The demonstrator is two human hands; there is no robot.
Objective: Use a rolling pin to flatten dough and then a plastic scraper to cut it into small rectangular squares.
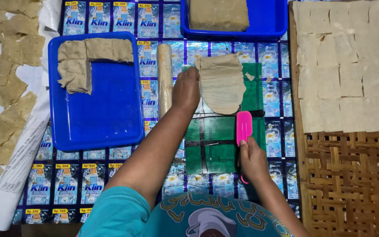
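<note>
My left hand (187, 89) rests on the left edge of a thin, flat sheet of beige dough (221, 82) that lies on a green plastic mat (216, 147). My right hand (252, 159) grips a pink-handled knife (243, 127), its pink part pointing up toward the lower edge of the dough sheet. A dough-coated rolling pin (164, 79) lies upright just left of my left hand.
A blue tray (106, 118) at the left holds dough slabs (82, 59). Another blue tray (264, 24) at the top holds a dough block (218, 14). Cut dough squares (347, 66) cover a woven bamboo rack (352, 175) on the right. Dried pieces (3, 87) lie at the far left.
</note>
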